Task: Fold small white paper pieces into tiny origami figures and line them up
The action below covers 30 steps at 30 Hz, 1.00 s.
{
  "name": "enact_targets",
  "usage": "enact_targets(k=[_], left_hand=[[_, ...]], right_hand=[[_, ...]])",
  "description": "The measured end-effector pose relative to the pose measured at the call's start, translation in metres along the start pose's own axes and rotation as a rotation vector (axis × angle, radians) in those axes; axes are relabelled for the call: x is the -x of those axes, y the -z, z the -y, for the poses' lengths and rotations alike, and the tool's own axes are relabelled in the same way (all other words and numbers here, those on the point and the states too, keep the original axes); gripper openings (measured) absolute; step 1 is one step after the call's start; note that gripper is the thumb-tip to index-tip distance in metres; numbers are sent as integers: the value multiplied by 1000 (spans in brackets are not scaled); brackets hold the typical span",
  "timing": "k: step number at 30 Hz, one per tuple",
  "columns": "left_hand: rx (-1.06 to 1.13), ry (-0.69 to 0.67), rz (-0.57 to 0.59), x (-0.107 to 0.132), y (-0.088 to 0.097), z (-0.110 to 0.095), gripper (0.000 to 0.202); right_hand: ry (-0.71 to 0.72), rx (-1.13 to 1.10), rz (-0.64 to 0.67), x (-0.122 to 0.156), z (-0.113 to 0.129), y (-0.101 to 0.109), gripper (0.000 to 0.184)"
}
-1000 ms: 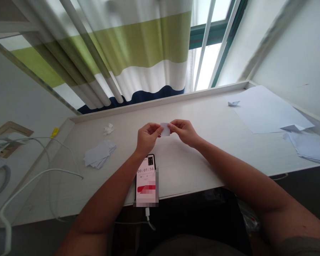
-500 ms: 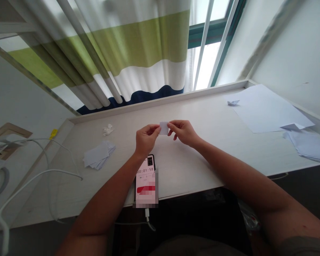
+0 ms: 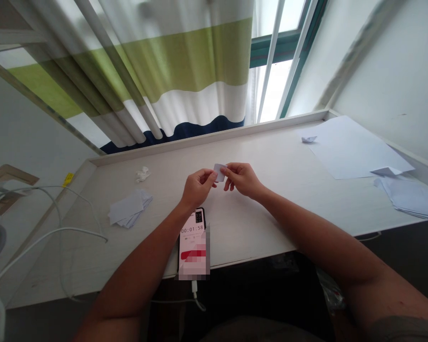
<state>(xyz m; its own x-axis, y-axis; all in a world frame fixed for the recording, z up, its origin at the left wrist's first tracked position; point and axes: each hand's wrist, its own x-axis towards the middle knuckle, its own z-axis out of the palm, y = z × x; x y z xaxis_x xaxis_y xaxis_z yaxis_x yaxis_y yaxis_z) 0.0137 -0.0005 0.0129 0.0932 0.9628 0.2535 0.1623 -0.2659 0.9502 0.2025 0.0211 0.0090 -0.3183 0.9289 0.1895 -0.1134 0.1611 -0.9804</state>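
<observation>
A small white paper piece (image 3: 219, 172), folded or being folded, is pinched between the fingertips of my left hand (image 3: 199, 187) and my right hand (image 3: 242, 180). Both hands hover over the white desk (image 3: 235, 232), a little above a smartphone (image 3: 192, 242) whose timer reads 00:01:58. Part of its screen is pixelated, and my left forearm crosses just beside it. Left of my hands lie a stack of white paper squares (image 3: 130, 208) and a crumpled paper scrap (image 3: 142, 175).
At the right, a large white sheet (image 3: 353, 147) carries a small folded paper shape (image 3: 309, 138) and a folded paper corner (image 3: 392, 171). More loose paper (image 3: 410, 199) overhangs the desk edge. White cables (image 3: 57, 232) run at the left; a striped curtain (image 3: 185, 61) hangs behind.
The paper piece looks smaller and tilts more between my fingers, and my hands have drawn closer. The timer went from 00:01:56 to 00:01:58. The whole view has shifted slightly.
</observation>
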Motion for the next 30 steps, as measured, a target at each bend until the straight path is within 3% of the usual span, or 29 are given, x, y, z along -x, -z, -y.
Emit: enact_targets(k=[14, 18, 24, 30], left_hand=[[67, 35, 122, 0, 4, -4, 37], [80, 41, 108, 1, 3, -6, 38], [112, 47, 89, 1, 0, 0, 45], [27, 78, 97, -1, 1, 5, 40]], right_hand=[[61, -9, 17, -1, 4, 6, 66], [6, -26, 67, -3, 0, 7, 68], [3, 178, 125, -2, -10, 6, 73], [40, 402, 127, 1, -2, 8, 65]])
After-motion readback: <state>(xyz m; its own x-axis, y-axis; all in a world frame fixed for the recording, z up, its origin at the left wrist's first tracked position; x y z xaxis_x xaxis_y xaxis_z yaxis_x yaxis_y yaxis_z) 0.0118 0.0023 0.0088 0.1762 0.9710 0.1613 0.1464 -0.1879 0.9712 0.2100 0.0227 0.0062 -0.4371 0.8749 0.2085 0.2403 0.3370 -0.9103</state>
